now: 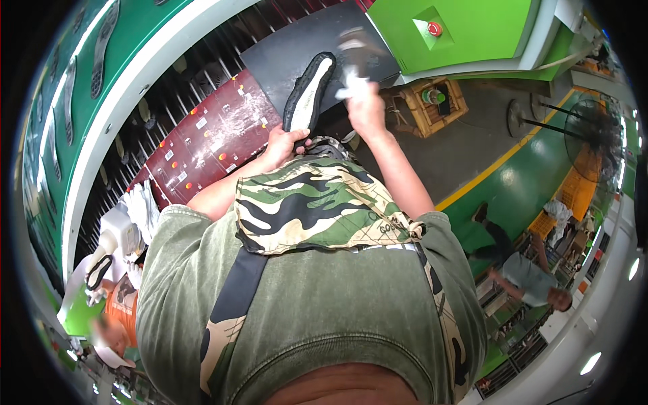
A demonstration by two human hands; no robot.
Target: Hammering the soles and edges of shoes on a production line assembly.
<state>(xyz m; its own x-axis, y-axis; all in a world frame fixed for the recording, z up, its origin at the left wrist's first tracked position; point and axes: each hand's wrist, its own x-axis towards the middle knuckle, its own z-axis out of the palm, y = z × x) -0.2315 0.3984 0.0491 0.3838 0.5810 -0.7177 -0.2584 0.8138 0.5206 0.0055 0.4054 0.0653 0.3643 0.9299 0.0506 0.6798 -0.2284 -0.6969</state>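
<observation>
A long black shoe upper [309, 94] lies bottom up, its white insole board showing inside a dark, gathered rim. My left hand [287, 144] is closed around its near end, with the thumb on the white board. To the right, my right hand [366, 111] is a fist around a hammer [358, 57], which is smeared by motion. The hammer has a white wrapping on its handle just above my fist, and its head points away from me. Hammer and shoe appear apart. Beneath both lies a dark, flat work board [273, 50].
A worn dark-red board [209, 138] adjoins on the left, over metal rollers. A green machine [466, 34] with a red stop button stands far right. A bamboo stool [415, 121] holds a green-capped bottle. Two other people are nearby, left and right. Soles hang at far left.
</observation>
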